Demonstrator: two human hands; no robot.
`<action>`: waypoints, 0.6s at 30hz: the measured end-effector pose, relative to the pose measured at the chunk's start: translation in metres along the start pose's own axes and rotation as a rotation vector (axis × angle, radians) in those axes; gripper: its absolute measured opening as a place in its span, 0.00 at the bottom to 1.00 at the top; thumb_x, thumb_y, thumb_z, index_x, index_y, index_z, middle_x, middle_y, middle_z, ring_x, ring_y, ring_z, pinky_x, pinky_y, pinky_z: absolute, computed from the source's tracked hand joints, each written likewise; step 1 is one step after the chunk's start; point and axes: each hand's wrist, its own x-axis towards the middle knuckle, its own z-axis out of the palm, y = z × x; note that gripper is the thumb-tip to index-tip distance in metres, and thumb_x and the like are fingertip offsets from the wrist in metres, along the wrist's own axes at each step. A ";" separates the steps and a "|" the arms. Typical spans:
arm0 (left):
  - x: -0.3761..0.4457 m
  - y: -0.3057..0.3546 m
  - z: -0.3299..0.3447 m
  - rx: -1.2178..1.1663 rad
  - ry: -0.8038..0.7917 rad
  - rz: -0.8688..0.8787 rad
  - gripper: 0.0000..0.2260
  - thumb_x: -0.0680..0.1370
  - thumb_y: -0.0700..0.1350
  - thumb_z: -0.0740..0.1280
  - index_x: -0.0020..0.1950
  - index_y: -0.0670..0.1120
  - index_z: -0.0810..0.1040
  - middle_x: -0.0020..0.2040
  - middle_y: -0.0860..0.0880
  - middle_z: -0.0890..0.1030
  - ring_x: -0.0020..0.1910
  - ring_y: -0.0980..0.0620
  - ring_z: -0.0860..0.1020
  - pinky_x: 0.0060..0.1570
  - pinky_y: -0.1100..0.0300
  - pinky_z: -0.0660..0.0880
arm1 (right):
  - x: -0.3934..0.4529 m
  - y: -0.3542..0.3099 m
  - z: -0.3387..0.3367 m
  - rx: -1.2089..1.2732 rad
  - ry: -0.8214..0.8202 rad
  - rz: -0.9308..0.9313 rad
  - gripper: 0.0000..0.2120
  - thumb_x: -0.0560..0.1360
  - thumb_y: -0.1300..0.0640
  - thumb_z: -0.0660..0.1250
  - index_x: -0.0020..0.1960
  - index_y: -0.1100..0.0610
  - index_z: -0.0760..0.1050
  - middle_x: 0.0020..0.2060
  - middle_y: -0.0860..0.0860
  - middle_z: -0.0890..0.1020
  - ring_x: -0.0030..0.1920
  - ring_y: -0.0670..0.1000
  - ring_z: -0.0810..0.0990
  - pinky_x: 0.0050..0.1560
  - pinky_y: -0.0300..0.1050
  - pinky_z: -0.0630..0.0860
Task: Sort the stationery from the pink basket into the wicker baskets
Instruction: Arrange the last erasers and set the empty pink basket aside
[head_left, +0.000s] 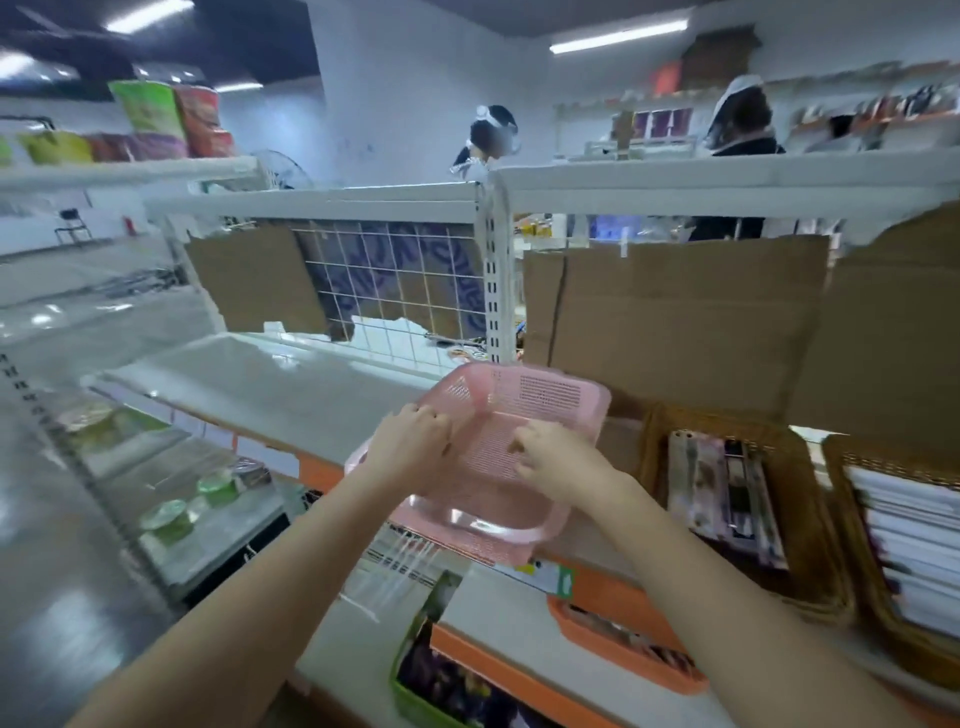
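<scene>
Since the pink basket (519, 415), tilted above the shelf edge beside the wicker baskets (737, 514), looks empty, light and thinly flexible, the left hand (410, 441) and right hand (556, 457), seemingly closed on its side rims, hold it sensibly.

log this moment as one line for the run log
left hand on pink plastic basket | right hand inside it | basket looks empty, tilted | two brown wicker baskets hold stationery

No legible text anywhere.

both arms out fwd, left hand (410, 441) & right hand (558, 457) curled, fingers bent.
</scene>
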 end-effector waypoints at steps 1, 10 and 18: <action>0.006 -0.006 0.007 -0.011 0.000 0.007 0.13 0.80 0.49 0.56 0.56 0.46 0.77 0.55 0.46 0.78 0.54 0.47 0.75 0.52 0.54 0.72 | 0.008 -0.002 0.007 -0.001 0.002 -0.002 0.13 0.78 0.56 0.60 0.60 0.58 0.74 0.57 0.53 0.76 0.56 0.54 0.75 0.56 0.50 0.73; 0.068 -0.036 0.052 -0.030 -0.236 0.160 0.13 0.79 0.47 0.59 0.57 0.42 0.77 0.55 0.41 0.78 0.55 0.41 0.77 0.52 0.51 0.74 | 0.037 -0.012 0.032 -0.016 0.013 0.047 0.11 0.79 0.52 0.59 0.58 0.56 0.73 0.54 0.51 0.75 0.57 0.53 0.73 0.56 0.48 0.71; 0.091 -0.030 0.065 0.092 -0.488 0.290 0.13 0.77 0.42 0.65 0.60 0.43 0.78 0.57 0.44 0.79 0.56 0.44 0.77 0.45 0.55 0.72 | -0.011 -0.058 0.030 0.095 0.062 0.188 0.11 0.80 0.45 0.55 0.60 0.45 0.70 0.55 0.39 0.72 0.57 0.40 0.68 0.57 0.34 0.66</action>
